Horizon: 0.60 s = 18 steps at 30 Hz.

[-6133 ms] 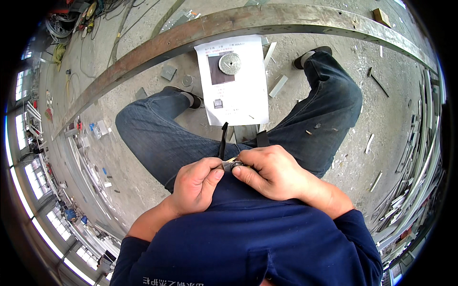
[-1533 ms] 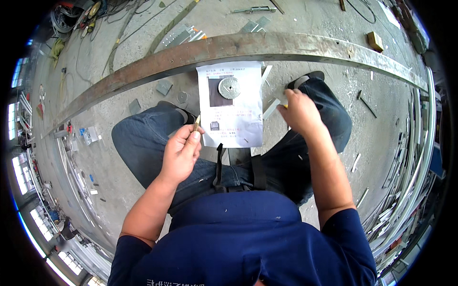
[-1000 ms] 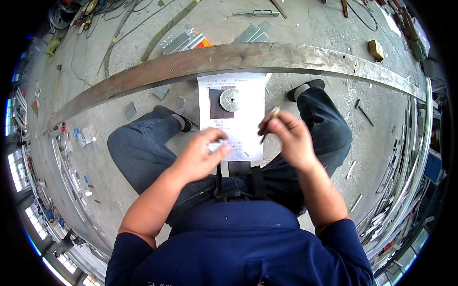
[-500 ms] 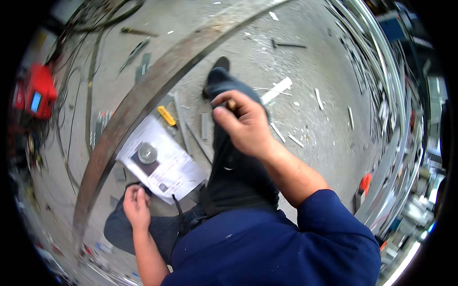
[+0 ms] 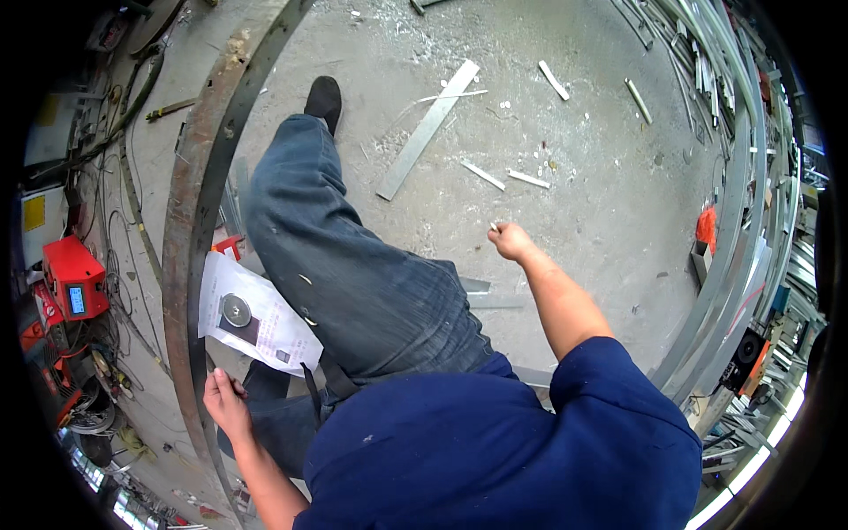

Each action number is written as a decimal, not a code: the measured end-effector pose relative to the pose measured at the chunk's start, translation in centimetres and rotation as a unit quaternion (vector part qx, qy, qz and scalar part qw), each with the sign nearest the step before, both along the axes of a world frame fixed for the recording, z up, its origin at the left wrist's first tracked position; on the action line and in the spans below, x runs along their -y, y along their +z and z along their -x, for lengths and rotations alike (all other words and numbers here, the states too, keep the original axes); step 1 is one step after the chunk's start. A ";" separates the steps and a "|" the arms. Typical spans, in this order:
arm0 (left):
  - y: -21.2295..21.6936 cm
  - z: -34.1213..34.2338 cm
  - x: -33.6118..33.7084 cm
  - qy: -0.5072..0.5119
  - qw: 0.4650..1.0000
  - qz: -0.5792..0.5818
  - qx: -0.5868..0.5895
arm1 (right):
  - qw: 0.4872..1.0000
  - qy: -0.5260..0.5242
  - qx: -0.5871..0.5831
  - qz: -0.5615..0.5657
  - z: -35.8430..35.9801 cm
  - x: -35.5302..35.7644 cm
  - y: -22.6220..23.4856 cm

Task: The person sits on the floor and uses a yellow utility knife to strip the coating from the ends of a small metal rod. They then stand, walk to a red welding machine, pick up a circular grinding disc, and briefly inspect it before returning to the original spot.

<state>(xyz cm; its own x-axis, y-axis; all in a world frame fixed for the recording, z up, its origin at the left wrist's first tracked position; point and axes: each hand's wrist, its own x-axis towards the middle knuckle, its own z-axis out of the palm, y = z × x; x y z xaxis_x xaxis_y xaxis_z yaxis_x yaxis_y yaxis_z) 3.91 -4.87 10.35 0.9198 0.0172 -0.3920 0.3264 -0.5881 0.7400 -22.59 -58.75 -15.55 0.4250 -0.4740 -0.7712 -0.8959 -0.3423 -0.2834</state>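
Out over the floor on the right, my right hand (image 5: 512, 241) pinches a small white stick (image 5: 494, 227) that looks like a cigarette. My left hand (image 5: 226, 403), its fingers loosely bent with nothing visible in them, is beside the edge of a long rusty metal beam (image 5: 184, 256). Just beyond that hand, a printed white sheet (image 5: 281, 328) lies between the beam and my leg. A round silvery-grey tin-like object (image 5: 236, 309) sits on the sheet, next to a dark rectangle.
The beam curves up the left side. Beyond it stands a red machine (image 5: 74, 276) with a lit display, among cables. A flat metal strip (image 5: 430, 128) and smaller offcuts (image 5: 483, 175) litter the floor. Long metal profiles (image 5: 746, 177) are stacked along the right. My legs stretch across the middle.
My right hand has moved from above my leg out to the right, with the white stick. The view has turned, and my leg now hides the yellow tool seen earlier.
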 end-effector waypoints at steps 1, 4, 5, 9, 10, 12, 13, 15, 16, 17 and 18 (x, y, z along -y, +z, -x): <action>0.2 0.2 -0.2 0.004 1.000 -0.006 -0.007 | 0.999 0.022 -0.041 -0.021 1.3 -0.7 -1.1; 1.4 0.0 1.4 -0.040 0.995 -0.089 0.026 | 0.982 0.120 -0.133 -0.063 3.7 -2.0 -3.7; 1.8 0.3 1.9 -0.034 0.997 -0.068 0.026 | 0.985 0.031 -0.139 -0.100 3.7 -2.3 -3.6; 2.6 1.4 2.1 0.013 0.997 -0.063 0.039 | 0.954 -0.225 -0.023 -0.198 -0.5 -0.9 -1.3; 2.7 1.8 2.1 0.026 0.997 -0.060 0.047 | 0.938 -0.260 0.016 -0.227 -1.9 0.3 -1.0; 2.6 2.7 1.4 0.054 0.998 -0.019 0.035 | 0.925 -0.301 0.088 -0.217 -6.4 2.8 0.3; 2.1 3.4 0.5 0.080 0.996 -0.008 0.031 | 0.927 -0.287 0.149 -0.189 -9.2 3.9 1.3; 1.5 4.9 -0.8 0.107 0.994 -0.011 0.033 | 0.922 -0.242 0.267 -0.139 -15.7 4.4 5.1; 1.3 5.7 -1.5 0.124 0.992 -0.007 0.033 | 0.914 -0.211 0.327 -0.117 -18.9 4.0 7.8; 1.6 6.3 -2.1 0.133 0.991 -0.013 0.030 | 0.900 -0.198 0.373 -0.112 -21.5 3.6 10.1; 1.7 6.8 -2.6 0.135 0.989 -0.023 0.047 | 0.884 -0.183 0.416 -0.112 -24.1 2.9 12.3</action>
<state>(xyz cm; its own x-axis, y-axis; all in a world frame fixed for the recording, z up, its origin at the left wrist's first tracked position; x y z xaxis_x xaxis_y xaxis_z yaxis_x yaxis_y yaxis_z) -2.92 -2.23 12.03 0.9115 0.2837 -0.2976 0.4072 -0.5220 0.7495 1.46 -61.66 -3.23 0.7391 -0.5717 -0.3562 -0.3850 0.0752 -0.9198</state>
